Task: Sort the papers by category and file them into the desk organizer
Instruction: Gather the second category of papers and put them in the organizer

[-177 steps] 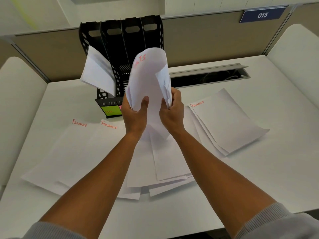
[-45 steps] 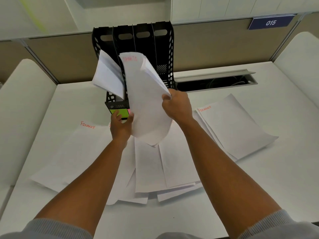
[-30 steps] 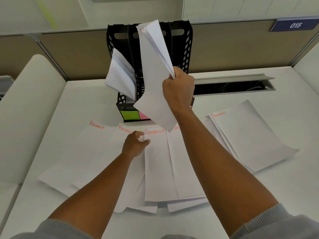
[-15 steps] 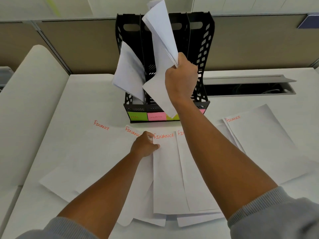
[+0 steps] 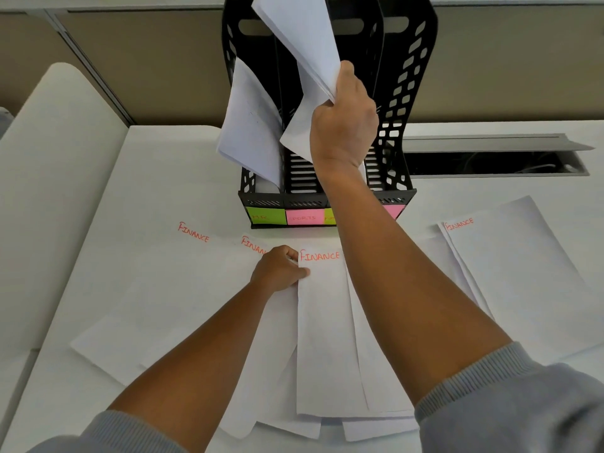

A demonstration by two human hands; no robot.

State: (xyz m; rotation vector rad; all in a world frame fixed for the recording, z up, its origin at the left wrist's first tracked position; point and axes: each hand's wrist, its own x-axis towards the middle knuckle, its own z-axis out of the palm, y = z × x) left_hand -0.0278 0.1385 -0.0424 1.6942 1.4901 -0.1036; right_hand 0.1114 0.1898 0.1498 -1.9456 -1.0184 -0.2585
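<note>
My right hand is shut on a stack of white papers, held tilted over the middle slots of the black desk organizer. The organizer's leftmost slot holds bent sheets that lean out to the left. Green and pink sticky labels mark the slots along its front. My left hand rests low on the desk and pinches the top left corner of a sheet marked FINANCE. Several more FINANCE sheets lie fanned across the desk.
Another small pile of FINANCE sheets lies at the right. Behind it is an open cable trough in the desk. A tan partition wall closes off the back, and a white rounded panel stands at the left.
My right hand has carried the stack up and to the right over the organizer. My left hand let go of it, dropped to the desk and took hold of a FINANCE sheet's corner.
</note>
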